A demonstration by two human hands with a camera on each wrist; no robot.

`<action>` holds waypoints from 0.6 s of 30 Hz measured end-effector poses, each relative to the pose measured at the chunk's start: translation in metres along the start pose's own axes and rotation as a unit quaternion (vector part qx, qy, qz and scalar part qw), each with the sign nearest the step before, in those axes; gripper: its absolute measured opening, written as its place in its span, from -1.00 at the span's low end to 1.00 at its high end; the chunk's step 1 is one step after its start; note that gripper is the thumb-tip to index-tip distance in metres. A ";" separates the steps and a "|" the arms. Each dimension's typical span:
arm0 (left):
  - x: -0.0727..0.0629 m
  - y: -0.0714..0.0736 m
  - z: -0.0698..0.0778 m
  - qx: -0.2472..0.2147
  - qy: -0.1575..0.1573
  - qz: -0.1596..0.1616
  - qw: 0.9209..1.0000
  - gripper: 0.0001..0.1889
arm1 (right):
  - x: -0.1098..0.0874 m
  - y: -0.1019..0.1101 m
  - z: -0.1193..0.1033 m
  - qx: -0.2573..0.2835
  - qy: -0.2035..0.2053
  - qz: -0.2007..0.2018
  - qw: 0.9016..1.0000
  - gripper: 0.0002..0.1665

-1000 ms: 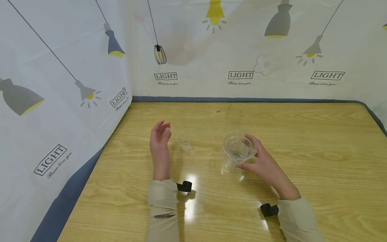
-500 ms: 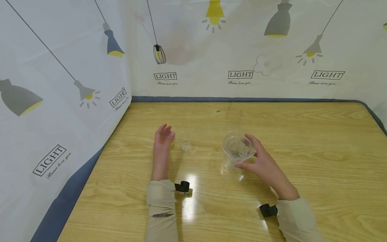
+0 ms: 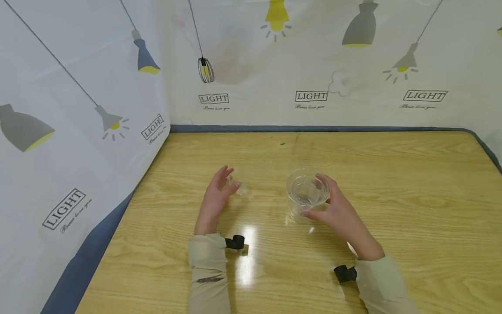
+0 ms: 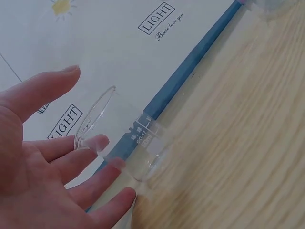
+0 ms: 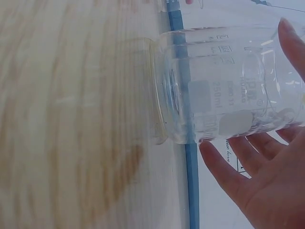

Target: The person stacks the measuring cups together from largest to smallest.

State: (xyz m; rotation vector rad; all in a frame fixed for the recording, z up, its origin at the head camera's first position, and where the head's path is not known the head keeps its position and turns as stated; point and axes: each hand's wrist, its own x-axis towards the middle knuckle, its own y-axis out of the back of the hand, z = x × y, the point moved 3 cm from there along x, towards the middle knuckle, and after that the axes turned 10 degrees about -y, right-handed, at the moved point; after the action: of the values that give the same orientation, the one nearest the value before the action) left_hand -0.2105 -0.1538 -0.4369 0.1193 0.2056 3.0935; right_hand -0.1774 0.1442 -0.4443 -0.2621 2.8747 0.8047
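A small clear glass beaker (image 4: 128, 138) with white printed markings stands on the table at the left of the head view. My left hand (image 3: 217, 192) reaches around it with the thumb and fingers spread. In the left wrist view the fingertips lie right along its side, while the thumb stays apart from the rim. To the right is a larger clear beaker (image 5: 209, 86) marked 250ml, upright on the table, with another glass rim showing inside it. My right hand (image 3: 339, 209) grips it from the right, thumb on the near side and fingers on the far side.
A wood-grain table (image 3: 274, 274) lies under both hands. White curtains printed with lamps (image 3: 251, 65) rise along its back and left edges, with a blue band at the bottom. Black wrist cameras (image 3: 235, 242) sit inward of each sleeve.
My left hand has moved right, from beside the small beaker to around it, with the thumb now spread away from the fingers. The right hand stays on the larger beaker.
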 end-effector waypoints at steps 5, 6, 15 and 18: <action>0.002 0.000 -0.006 -0.012 -0.003 -0.021 1.000 -0.29 | 0.000 0.000 0.001 -0.007 -0.001 0.002 1.000 0.27; 0.003 0.000 -0.009 -0.011 -0.005 -0.024 1.000 -0.30 | 0.000 0.000 0.001 -0.007 0.000 0.002 1.000 0.27; 0.006 -0.001 -0.024 0.042 -0.007 -0.031 0.999 -0.38 | 0.000 0.000 0.001 -0.008 0.000 -0.002 1.000 0.26; 0.005 -0.002 -0.025 0.049 -0.007 -0.029 0.998 -0.40 | 0.001 0.000 0.001 -0.009 0.001 -0.002 1.000 0.26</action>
State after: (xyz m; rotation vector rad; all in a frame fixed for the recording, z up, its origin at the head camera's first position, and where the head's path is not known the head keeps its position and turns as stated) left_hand -0.2177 -0.1549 -0.4610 0.1367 0.3527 3.0231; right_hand -0.1781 0.1448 -0.4449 -0.2707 2.8699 0.8291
